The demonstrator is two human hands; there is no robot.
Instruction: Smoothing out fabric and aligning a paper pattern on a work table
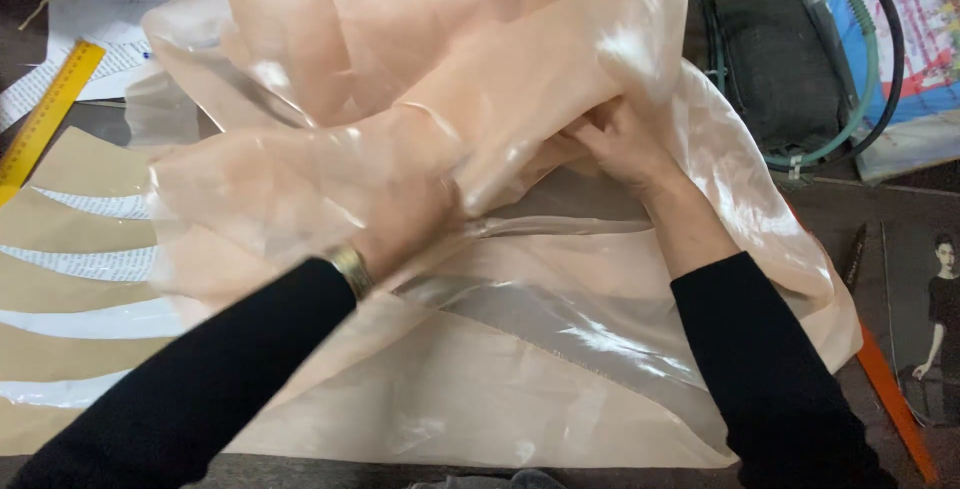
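Sheer peach fabric lies heaped over the bench, covering brown paper pieces. The left hand sits under a fabric layer, its grip seemingly bunching cloth, though veiled. The right hand pinches a fold, fingers closed. A yellow ruler lies far left.

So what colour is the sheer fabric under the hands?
Pale peach-pink and glossy, partly see-through: the sheer fabric shows best in the head view.
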